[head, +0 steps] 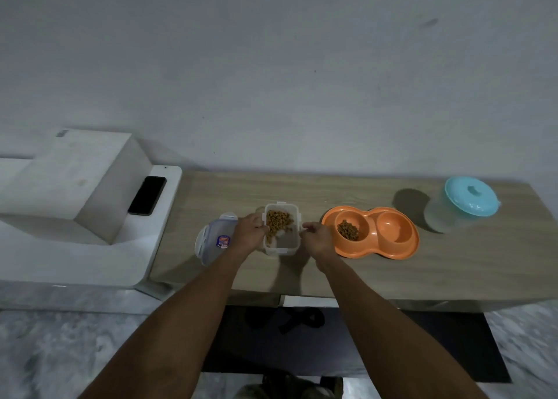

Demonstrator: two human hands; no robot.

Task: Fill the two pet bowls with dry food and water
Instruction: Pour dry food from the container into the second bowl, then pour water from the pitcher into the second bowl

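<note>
An orange double pet bowl [372, 249] stands on the wooden table [453, 265]. Its left cup holds brown dry food [348, 230]; its right cup [392, 228] looks empty. Left of it stands a clear food container [285, 244], lid off, with kibble piled in its far half. My left hand [251, 232] grips the container's left wall. My right hand [317, 236] is at its right wall, fingers curled near the rim; whether it grips the wall I cannot tell. The container's lid [211, 241] lies on the table to the left.
A clear jug with a turquoise lid [465, 207] stands at the table's far right. A black phone [147, 195] lies on a white ledge [145, 247] left of the table. A grey wall runs behind. A dark mat [422, 347] lies on the floor below.
</note>
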